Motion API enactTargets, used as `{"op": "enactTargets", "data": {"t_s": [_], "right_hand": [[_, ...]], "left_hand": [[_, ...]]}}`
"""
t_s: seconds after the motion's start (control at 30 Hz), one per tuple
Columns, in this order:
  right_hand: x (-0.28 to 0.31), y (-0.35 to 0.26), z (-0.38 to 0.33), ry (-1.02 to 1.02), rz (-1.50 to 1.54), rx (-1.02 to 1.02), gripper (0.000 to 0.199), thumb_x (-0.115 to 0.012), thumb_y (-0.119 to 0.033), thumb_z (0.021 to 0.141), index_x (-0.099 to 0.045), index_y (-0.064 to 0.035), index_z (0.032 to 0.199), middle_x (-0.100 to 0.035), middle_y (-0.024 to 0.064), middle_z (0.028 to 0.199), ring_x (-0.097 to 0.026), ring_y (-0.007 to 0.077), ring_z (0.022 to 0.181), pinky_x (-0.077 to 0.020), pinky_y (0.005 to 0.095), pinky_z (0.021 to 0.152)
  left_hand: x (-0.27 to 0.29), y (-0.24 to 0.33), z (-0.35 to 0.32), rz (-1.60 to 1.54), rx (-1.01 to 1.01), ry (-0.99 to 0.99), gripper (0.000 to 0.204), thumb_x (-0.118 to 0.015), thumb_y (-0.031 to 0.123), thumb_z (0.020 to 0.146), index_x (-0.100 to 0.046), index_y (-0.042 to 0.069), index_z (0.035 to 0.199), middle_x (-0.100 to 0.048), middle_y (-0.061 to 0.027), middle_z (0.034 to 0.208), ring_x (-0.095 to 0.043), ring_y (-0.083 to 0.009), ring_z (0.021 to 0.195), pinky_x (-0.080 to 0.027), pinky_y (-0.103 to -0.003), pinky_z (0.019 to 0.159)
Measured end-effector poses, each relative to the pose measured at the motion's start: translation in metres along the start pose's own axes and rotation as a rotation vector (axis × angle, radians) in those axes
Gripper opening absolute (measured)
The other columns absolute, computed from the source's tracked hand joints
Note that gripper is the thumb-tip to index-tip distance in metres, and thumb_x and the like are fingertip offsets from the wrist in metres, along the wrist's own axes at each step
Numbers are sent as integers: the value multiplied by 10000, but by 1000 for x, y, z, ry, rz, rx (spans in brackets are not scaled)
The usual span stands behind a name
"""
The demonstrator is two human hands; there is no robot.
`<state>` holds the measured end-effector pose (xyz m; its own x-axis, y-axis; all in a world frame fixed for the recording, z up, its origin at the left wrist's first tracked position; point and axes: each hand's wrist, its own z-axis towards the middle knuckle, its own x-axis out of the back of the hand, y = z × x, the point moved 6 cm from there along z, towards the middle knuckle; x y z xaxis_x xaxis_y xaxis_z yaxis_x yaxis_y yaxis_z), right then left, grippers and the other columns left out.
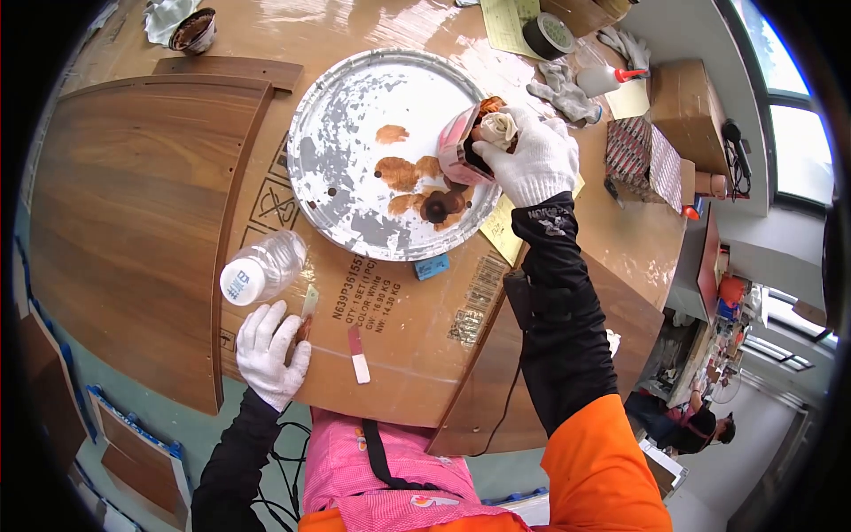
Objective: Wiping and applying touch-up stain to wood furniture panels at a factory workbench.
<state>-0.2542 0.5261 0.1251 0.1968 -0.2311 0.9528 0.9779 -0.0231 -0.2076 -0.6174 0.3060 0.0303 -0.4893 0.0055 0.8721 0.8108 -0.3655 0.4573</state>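
My right hand [537, 160], in a white knit glove, is closed on a wadded off-white cloth [498, 130]. It holds the wad at the mouth of a pink container [454, 152] with brown matter inside. The container rests over the right side of a round, paint-flaked metal lid [346, 115], which bears orange-brown smears and a dark brown lump [436, 207]. My left hand [271, 353], gloved too, lies on the cardboard with fingers apart. Beside its fingertips is a thin pale strip [310, 301] with a brown end. A clear plastic jar [275, 264] with a white cap lies just beyond.
A curved wooden panel [133, 213] covers the left side. A red-and-white strip [358, 355] and blue block [432, 267] lie near the lid. Gloves [567, 91], a tape roll [549, 36], a red-tipped bottle [603, 80] and boxes [700, 111] stand far right. Another person [687, 423] is in the background.
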Motion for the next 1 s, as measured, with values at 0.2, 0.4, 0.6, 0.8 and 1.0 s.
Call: {"op": "enactTargets", "data": {"t_s": [0.2, 0.4, 0.6, 0.8, 1.0], "right_hand": [[-3, 1, -2, 5, 15, 24, 382, -896, -329, 666, -736, -183, 981, -715, 84, 918, -654, 319, 962, -500, 449, 866], [5, -11, -4, 66, -30, 124, 376, -902, -306, 676, -746, -175, 993, -734, 79, 951, -681, 287, 941, -512, 404, 866], [6, -4, -8, -2, 98, 57, 274, -900, -325, 685, -757, -251, 907, -730, -23, 806, -656, 229, 859, -485, 362, 849], [42, 7, -6, 203, 721, -31, 117, -843, -146, 847, -741, -88, 855, -758, 15, 788, -685, 116, 769, -550, 278, 743], [32, -9, -18, 46, 242, 105, 183, -811, -78, 855, -704, -30, 995, -747, 100, 940, -693, 148, 771, -553, 277, 746]], "left_hand": [[0, -1, -1, 3, 5, 0, 439, -735, 223, 802, -667, 80, 1212, -640, -178, 1336, -586, -423, 1231, -449, -541, 1059], [0, -1, -1, 6, 8, 0, 444, -738, 213, 794, -668, 83, 1212, -639, -179, 1337, -586, -423, 1232, -447, -543, 1062], [1, 0, -1, -2, -1, 6, 449, -742, 208, 789, -668, 82, 1214, -638, -177, 1340, -582, -423, 1238, -444, -543, 1066], [1, -1, -1, -11, 5, 8, 450, -743, 191, 780, -669, 83, 1211, -637, -169, 1344, -577, -421, 1245, -443, -540, 1066], [3, 1, 1, 5, 1, 17, 449, -747, 192, 775, -673, 84, 1204, -637, -169, 1347, -579, -420, 1242, -445, -539, 1067]]}}
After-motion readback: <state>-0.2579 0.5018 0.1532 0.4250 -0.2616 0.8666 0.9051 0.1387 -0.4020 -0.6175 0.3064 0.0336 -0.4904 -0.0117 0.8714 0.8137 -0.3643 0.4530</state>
